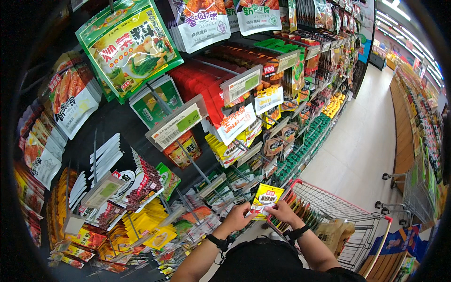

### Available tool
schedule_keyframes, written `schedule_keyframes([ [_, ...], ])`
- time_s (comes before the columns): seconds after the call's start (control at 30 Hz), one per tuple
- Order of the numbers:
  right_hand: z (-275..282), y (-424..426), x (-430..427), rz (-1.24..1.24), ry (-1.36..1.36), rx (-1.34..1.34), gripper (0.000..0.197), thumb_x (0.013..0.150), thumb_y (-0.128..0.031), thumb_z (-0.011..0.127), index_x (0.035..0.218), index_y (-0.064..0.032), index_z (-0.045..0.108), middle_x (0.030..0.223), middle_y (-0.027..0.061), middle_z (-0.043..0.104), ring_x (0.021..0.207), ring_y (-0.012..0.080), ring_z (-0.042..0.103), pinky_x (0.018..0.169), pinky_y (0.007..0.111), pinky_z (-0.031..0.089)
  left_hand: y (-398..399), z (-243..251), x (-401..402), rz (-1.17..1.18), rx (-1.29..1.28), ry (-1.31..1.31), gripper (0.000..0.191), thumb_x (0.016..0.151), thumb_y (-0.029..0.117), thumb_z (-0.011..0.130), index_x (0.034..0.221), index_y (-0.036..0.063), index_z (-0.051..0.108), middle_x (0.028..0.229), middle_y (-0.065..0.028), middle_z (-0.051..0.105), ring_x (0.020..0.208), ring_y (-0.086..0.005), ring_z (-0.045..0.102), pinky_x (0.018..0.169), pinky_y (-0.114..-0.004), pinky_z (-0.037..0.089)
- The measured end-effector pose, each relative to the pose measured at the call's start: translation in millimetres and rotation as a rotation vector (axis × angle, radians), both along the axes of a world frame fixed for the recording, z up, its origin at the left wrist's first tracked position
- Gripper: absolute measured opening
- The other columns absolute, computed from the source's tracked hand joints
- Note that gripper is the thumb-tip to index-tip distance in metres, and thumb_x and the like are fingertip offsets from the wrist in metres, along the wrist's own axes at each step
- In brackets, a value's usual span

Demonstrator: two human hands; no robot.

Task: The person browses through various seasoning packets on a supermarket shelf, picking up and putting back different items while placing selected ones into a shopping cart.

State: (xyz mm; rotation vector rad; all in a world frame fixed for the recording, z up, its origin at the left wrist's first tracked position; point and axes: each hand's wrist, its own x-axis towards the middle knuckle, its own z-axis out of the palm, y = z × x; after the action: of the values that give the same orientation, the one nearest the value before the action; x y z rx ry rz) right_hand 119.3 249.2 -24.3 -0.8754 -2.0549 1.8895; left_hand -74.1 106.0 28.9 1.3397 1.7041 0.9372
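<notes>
Both my hands hold one yellow seasoning packet [266, 198] upright in front of me, its printed face towards me. My left hand [236, 219] grips its lower left edge between thumb and fingers. On the right edge, my right hand [283, 213] pinches it the same way. Just beyond and to the right stands a wire shopping cart [331, 204] with a red rim. Inside it, a row of seasoning packets [304, 214] stands close under my right hand, beside a brown paper bag [333, 231]. Similar yellow packets [225, 149] hang on the rack ahead.
A black display rack with metal hooks fills the left, hung with red packets [218, 102], a large green packet [128, 49] and price tags [178, 121]. Green-capped jars [299, 151] line a low shelf. Rightward run a tiled aisle [352, 130], another wire cart [419, 190] and a wooden display [401, 105].
</notes>
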Motion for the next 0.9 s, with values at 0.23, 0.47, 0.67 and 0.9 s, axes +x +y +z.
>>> schedule_keyframes([
  [0.23, 14.5, 3.0, -0.3, -0.116, -0.011, -0.363, 0.074, 0.098, -0.061, 0.033, 0.104, 0.0048, 0.067, 0.097, 0.0126, 0.071, 0.077, 0.0209, 0.067, 0.072, 0.033, 0.053, -1.8, 1.8, 2.2, 0.058, 0.299, 0.242, 0.012, 0.08, 0.007, 0.063, 0.086, -0.0001, 0.057, 0.086, -0.0159, 0.063, 0.08, -0.0366, 0.062, 0.067, -0.042, 0.048],
  [0.47, 6.8, 10.4, 16.3, -0.167, 0.064, -0.764, 0.049, 0.1, -0.041, 0.044, 0.114, 0.0036, 0.059, 0.101, 0.0171, 0.07, 0.077, 0.025, 0.071, 0.061, 0.027, 0.054, -4.6, -5.6, 11.6, -0.142, 0.295, 0.473, 0.021, 0.077, 0.004, 0.063, 0.098, 0.004, 0.062, 0.103, -0.0114, 0.063, 0.094, -0.0335, 0.061, 0.083, -0.042, 0.048],
  [0.67, -25.3, 16.3, 50.7, -0.3, -0.026, -0.639, 0.029, 0.095, -0.02, 0.057, 0.106, 0.006, 0.062, 0.09, 0.0128, 0.07, 0.074, 0.0212, 0.07, 0.058, 0.029, 0.055, -6.8, -17.9, 23.5, -0.28, 0.187, 0.401, 0.04, 0.079, 0.018, 0.074, 0.114, 0.0059, 0.059, 0.129, -0.0122, 0.054, 0.111, -0.0339, 0.056, 0.092, -0.041, 0.045],
  [0.9, -73.9, 20.2, 127.0, -0.482, -0.267, -0.341, 0.022, 0.096, -0.019, 0.057, 0.096, 0.0001, 0.069, 0.071, 0.005, 0.065, 0.053, 0.0117, 0.057, 0.049, 0.025, 0.044, -15.5, -41.5, 29.4, -0.352, 0.053, 0.341, 0.046, 0.084, 0.026, 0.072, 0.121, 0.0073, 0.053, 0.126, -0.0143, 0.053, 0.111, -0.0356, 0.056, 0.09, -0.043, 0.047],
])
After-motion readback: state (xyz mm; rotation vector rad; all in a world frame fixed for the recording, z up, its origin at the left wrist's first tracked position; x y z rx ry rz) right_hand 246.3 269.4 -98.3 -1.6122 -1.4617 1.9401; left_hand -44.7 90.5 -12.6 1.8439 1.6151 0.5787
